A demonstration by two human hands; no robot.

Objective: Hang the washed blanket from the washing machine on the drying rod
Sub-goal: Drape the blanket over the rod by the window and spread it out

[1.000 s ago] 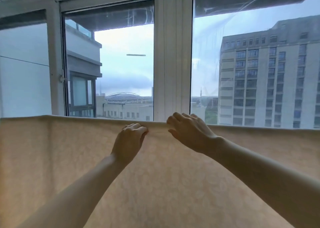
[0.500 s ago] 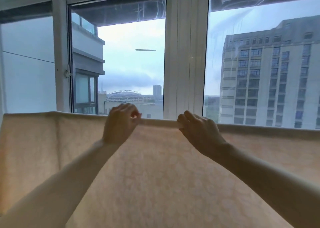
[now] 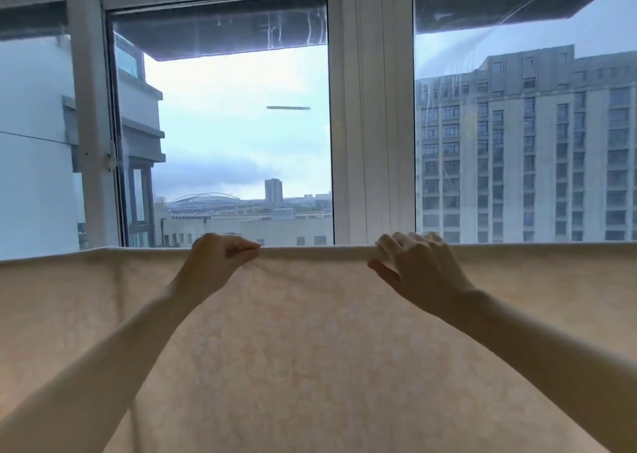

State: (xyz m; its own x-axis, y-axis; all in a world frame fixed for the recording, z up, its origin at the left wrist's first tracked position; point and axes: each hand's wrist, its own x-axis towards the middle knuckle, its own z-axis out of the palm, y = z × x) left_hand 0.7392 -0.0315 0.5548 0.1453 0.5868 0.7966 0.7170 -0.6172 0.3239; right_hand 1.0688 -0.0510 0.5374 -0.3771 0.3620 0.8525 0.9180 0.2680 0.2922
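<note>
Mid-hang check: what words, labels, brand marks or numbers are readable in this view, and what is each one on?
None can be read.
The blanket shows only a faint pale pattern, with no tag or label in view.
The window frame carries no marking.
The tall building outside shows no legible sign.

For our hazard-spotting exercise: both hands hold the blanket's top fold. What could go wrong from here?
1. The left hand and right hand grip the blanket close together; tugging may bunch it or drag it sideways.
2. How much hangs behind is hidden; an uneven drape might slide off.
</note>
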